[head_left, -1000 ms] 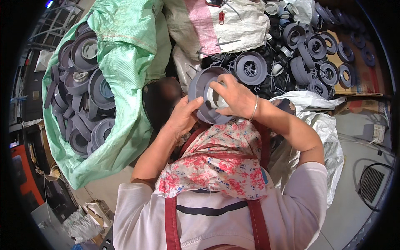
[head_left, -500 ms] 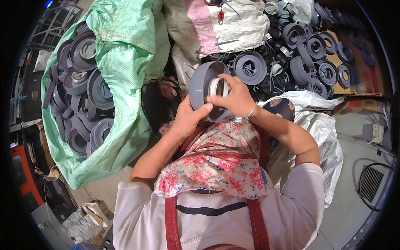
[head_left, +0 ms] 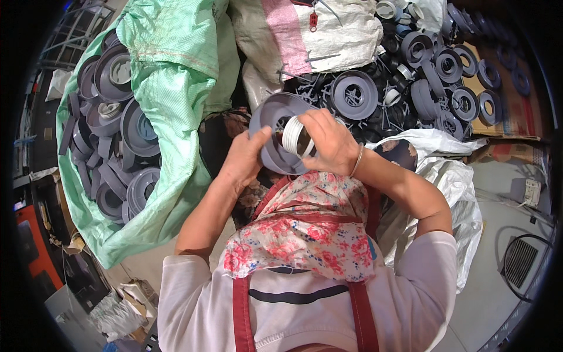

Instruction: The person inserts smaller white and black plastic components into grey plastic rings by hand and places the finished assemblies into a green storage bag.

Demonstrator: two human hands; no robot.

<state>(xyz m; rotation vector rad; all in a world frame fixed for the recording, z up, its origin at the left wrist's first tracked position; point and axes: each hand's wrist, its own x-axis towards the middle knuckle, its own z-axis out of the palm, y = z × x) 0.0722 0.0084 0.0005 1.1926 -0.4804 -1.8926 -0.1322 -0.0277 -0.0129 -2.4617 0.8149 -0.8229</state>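
My left hand [head_left: 245, 154] grips the left side of a wide grey plastic ring [head_left: 271, 112], its thumb over the rim. In my right hand [head_left: 331, 142] is a white threaded ring [head_left: 290, 138], held at its right edge between thumb and fingers. The white ring is tilted and overlaps the grey ring's opening; whether the two touch I cannot tell. Just beyond my right hand, another grey ring [head_left: 370, 97] lies on a heap of dark parts, with several small grey spiked pieces [head_left: 353, 97] inside it.
At the left stands an open green woven sack [head_left: 182, 158] full of grey rings [head_left: 108, 196]. A white and pink sack [head_left: 328, 38] lies ahead. More grey rings [head_left: 448, 64] fill the far right, by cardboard [head_left: 489, 114]. White plastic sheeting [head_left: 451, 182] hangs at my right.
My right hand has drawn the white ring away from the grey ring's inner side and turned it. My left hand and the grey ring have shifted left, with the grey opening facing up more.
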